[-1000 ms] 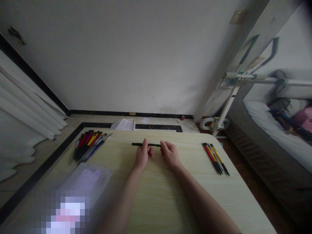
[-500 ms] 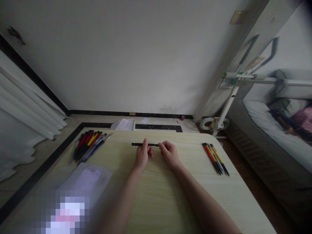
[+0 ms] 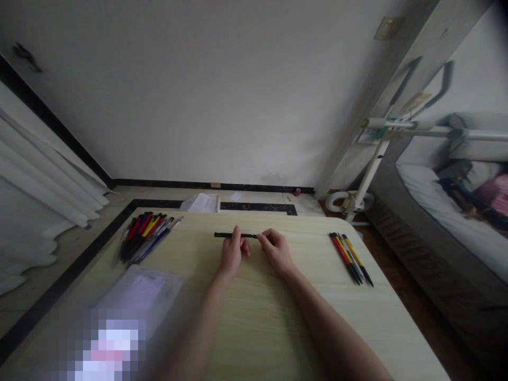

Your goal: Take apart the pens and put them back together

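A thin black pen (image 3: 228, 235) lies level just above the far middle of the pale wooden table (image 3: 262, 323). My left hand (image 3: 232, 255) pinches it near its middle with closed fingers. My right hand (image 3: 275, 251) grips the pen's right end, fingers curled round it. The pen's left end sticks out free to the left of my left hand.
A heap of several red, yellow, blue and black pens (image 3: 145, 235) lies at the table's far left. A small row of pens (image 3: 351, 258) lies near the right edge. A clear plastic sleeve (image 3: 138, 296) rests at front left. A bed (image 3: 448, 211) stands to the right.
My right hand has slid a little to the left along the pen, toward my left hand. The left hand and the pen have stayed in place.
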`<state>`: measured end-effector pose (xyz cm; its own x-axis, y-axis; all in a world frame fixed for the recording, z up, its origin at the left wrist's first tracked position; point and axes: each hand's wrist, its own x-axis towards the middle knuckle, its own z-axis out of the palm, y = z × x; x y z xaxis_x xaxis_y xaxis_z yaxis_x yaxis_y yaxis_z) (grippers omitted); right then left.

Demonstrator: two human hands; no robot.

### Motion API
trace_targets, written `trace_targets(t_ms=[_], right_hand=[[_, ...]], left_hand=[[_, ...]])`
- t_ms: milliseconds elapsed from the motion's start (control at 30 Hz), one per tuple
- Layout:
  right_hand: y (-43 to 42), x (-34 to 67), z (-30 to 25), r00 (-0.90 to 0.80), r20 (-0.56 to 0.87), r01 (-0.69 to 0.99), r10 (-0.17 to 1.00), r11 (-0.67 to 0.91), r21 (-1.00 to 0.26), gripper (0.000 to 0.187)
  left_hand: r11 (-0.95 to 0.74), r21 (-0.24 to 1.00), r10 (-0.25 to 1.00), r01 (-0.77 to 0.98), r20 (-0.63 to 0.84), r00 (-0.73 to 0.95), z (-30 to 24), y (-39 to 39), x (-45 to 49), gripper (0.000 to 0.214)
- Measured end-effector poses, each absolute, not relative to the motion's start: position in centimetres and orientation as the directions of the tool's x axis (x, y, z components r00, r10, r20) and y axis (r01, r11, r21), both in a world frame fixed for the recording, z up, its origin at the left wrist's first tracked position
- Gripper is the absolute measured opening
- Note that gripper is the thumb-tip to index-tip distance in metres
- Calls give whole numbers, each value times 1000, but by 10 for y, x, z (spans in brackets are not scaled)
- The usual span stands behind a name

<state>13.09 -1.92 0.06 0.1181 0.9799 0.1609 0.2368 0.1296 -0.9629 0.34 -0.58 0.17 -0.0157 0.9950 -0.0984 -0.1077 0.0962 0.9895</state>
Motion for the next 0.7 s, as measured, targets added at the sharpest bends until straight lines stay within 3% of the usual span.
trace_targets(t_ms=[700], right_hand=[[-18,130,0,148,102,232,984,66,-971,44]], left_hand=[[105,986,994,-132,-106,-1,2,-6,3,50]])
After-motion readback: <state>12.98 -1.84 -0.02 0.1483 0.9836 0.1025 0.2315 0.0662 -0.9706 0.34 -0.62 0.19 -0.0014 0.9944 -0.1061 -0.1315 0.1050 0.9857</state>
